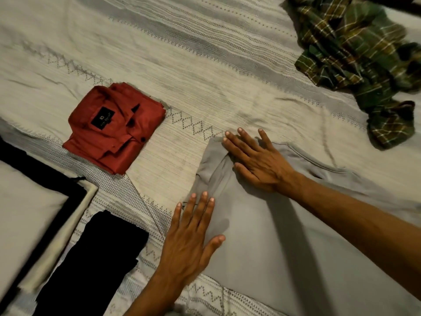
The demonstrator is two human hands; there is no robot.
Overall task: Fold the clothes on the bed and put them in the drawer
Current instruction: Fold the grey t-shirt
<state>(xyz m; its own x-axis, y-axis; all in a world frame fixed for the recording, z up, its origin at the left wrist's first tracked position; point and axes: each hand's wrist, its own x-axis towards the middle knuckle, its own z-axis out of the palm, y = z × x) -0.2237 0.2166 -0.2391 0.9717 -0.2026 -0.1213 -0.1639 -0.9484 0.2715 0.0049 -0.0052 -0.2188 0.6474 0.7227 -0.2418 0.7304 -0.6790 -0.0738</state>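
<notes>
Toward five o'clock on the pale woven bedspread with grey zigzag bands [205, 65], a plain grey soft-knit garment [262, 236] is spread flat and is being smoothed. The left hand [191, 233] is laid flat on its near-left edge, fingers straight and together, nothing grasped. The right hand [255, 158] is pressed flat on the garment's far corner at about one o'clock from the left hand, fingers splayed, over a fold that is bunched beneath them; nothing is clenched there either.

As a judgement, the task is partly done. A red button-up shirt folded into a neat square [116, 128] is set at ten o'clock, well apart from the grey garment, and a black folded garment [95, 258] is laid at eight o'clock, near the left hand but not touching it. The grey piece is mid-fold. A crumpled green plaid shirt [362, 53] at one to two o'clock is left unfolded. No drawer is seen, so none of the putting away can be judged as done.

Open bedspread is offered at twelve o'clock, between the red shirt and the plaid shirt, and room for folding the grey garment away from the body is given there. Less room is left at nine o'clock, where a light pillow with a dark border [34, 201] is seen at the frame's edge just beside the black garment. The grey garment's right side is run out of frame at four o'clock, so its full extent cannot be told.
</notes>
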